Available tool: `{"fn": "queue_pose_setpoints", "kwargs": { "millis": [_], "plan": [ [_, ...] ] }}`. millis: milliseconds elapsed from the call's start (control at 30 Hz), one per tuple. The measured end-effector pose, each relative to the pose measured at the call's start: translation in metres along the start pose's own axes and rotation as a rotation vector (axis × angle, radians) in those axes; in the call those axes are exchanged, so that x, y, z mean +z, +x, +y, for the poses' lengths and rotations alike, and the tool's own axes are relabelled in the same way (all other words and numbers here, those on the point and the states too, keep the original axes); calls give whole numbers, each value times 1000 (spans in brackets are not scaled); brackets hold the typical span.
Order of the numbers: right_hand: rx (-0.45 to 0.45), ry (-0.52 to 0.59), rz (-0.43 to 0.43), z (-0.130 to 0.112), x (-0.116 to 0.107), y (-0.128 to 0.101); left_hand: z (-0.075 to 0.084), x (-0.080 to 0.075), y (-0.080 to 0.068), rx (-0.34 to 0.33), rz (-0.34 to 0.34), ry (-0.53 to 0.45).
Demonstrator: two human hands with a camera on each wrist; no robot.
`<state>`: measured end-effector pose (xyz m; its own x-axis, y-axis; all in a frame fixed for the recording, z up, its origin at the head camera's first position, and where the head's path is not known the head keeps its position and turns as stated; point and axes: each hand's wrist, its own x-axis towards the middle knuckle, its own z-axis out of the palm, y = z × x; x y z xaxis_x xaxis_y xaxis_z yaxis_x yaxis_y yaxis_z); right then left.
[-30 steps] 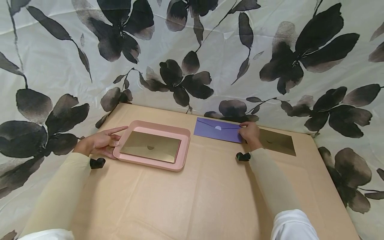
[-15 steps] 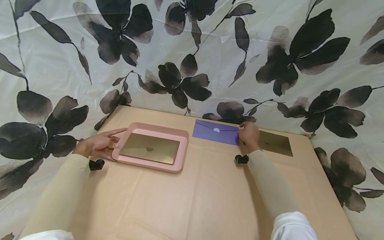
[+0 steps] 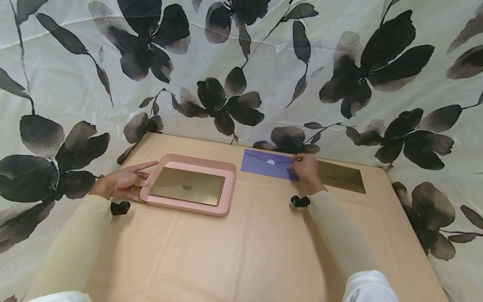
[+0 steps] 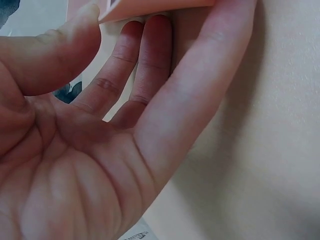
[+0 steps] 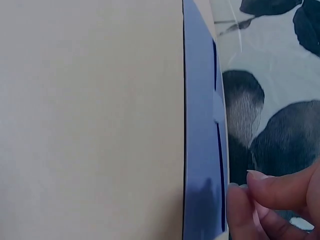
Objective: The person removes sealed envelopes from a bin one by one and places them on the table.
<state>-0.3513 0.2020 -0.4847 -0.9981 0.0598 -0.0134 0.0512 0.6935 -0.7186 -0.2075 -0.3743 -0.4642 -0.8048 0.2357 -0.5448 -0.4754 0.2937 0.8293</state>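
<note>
a purple envelope (image 3: 264, 163) lies flat near the far edge of the desk (image 3: 226, 260), right of centre, its long axis running left to right and its right end angled slightly toward the viewer. its flap side faces up, with a pale seal at the middle. of the two hands, the right is plainly nearer: the right hand (image 3: 305, 168) is at the envelope's right short end, so the envelope stretches away leftward from it. the fingers are bent, thumb and forefinger tips close together by the envelope's edge; whether paper is pinched between them, i cannot tell.

left of the envelope, and nearer the viewer, sits a pink tray (image 3: 201, 160), its long axis running much the same way. a gold envelope (image 3: 186, 186) lies inside it, flap side up, a thin reddish line along its right edge. the left hand (image 3: 122, 182) touches the tray's left short end, fingers spread and mostly straight, thumb by the rim. the whole tray stands between this hand and the purple envelope.

a second gold envelope (image 3: 343, 176) lies to the right of the right hand, which hides any gap between it and the purple one. behind the desk hangs a white cloth (image 3: 279, 71) with large dark flowers.
</note>
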Motion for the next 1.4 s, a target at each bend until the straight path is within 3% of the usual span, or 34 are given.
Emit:
{"fn": "queue_pose_setpoints", "kwargs": {
  "millis": [300, 567, 1400],
  "plan": [
    [35, 255, -79, -10, 13, -12, -1, 0, 0, -4, 1, 9],
    [4, 381, -166, -28, 21, -28, 0, 1, -2, -6, 8, 19],
    [-18, 446, -280, -58, 46, -65, 3, 4, -2, -7, 9, -9]
  ]
}}
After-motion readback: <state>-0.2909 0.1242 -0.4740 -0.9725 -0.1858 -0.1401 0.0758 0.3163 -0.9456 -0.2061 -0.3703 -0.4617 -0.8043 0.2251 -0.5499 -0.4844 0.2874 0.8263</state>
